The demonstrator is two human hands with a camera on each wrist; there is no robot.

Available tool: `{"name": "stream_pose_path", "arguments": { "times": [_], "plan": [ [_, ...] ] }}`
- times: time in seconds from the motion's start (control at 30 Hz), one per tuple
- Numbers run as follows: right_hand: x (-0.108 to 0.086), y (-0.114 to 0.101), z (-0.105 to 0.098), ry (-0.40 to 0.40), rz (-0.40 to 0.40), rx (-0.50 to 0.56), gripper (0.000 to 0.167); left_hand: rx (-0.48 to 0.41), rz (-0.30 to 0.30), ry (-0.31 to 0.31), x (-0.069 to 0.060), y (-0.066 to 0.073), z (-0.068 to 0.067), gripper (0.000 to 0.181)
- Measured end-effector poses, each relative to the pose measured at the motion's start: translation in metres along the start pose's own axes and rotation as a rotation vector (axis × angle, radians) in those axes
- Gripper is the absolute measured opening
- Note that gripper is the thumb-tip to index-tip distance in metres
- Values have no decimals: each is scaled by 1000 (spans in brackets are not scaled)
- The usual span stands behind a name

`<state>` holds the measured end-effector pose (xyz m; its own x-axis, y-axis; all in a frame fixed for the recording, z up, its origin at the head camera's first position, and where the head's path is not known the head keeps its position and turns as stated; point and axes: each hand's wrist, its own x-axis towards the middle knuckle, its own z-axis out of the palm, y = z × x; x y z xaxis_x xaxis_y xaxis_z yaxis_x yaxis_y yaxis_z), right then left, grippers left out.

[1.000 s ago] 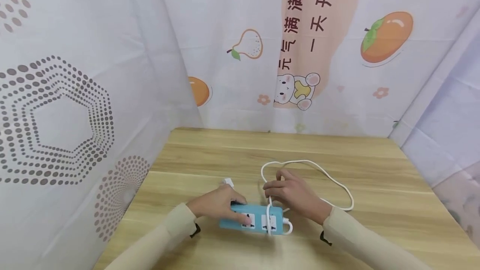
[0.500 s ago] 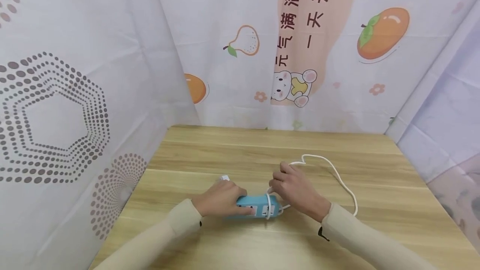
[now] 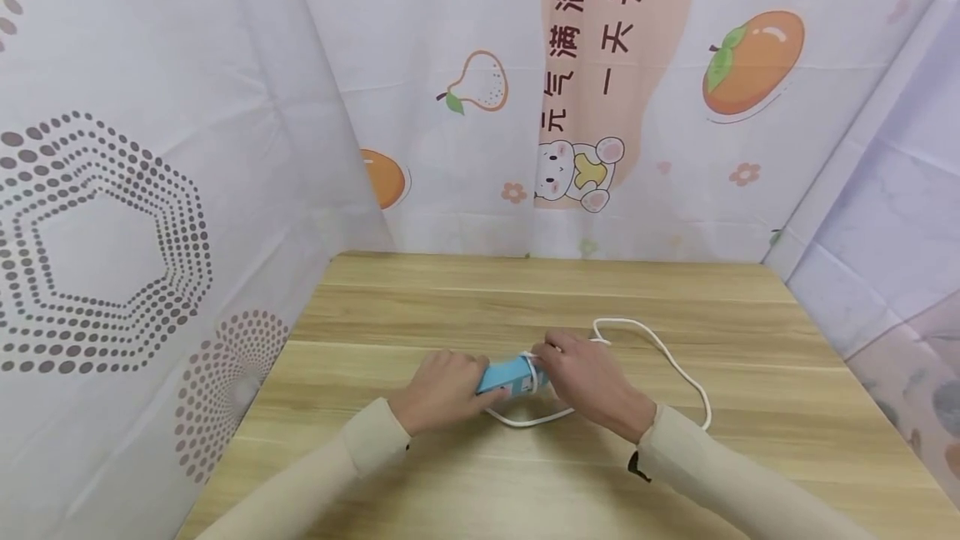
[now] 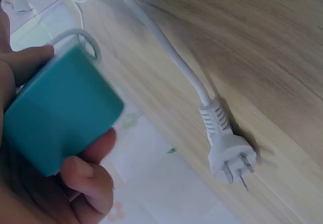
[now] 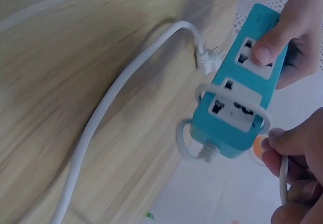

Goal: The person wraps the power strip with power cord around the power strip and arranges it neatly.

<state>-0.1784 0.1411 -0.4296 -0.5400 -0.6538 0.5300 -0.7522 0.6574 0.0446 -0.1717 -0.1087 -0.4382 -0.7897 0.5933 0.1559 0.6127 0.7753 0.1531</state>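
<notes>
My left hand [image 3: 442,390] grips a teal power strip [image 3: 504,373] by one end, thumb across a socket panel in the right wrist view. The strip is held tilted above the table. A white cord [image 5: 237,100] loops once around its other end, near where it enters the casing. My right hand [image 3: 592,377] pinches the cord beside that loop; its fingertips [image 5: 276,139] are close to the strip's edge. The three-pin plug [image 4: 232,156] lies on the wood in the left wrist view. In the head view the plug cannot be made out.
A wood-grain table [image 3: 420,298] spreads under both hands. Slack cord [image 3: 678,367] curves across it to the right, and another stretch [image 3: 525,423] sags below the strip. White printed curtains [image 3: 420,15] hang at the back and on both sides.
The strip has been raised and moved away from me, its right end tilting up. My right hand has drawn in beside it, tightening the loop. A stretch of cord now shows on the near side.
</notes>
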Motion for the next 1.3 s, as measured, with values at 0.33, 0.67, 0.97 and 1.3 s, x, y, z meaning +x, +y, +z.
{"name": "stream_pose_path", "arguments": {
  "times": [0.33,0.67,0.97,1.3],
  "plan": [
    [6,-11,-5,-12,117,35,9,181,-3,120,-2,1,1,46],
    [3,-16,-6,-52,194,79,8,254,-5,202,1,1,8,44],
    [-6,-13,0,-6,196,94,12,7,-172,188,2,-9,1,45],
    [-6,-12,1,-24,239,152,7,-166,-202,248,1,-7,-4,42]
  ]
}}
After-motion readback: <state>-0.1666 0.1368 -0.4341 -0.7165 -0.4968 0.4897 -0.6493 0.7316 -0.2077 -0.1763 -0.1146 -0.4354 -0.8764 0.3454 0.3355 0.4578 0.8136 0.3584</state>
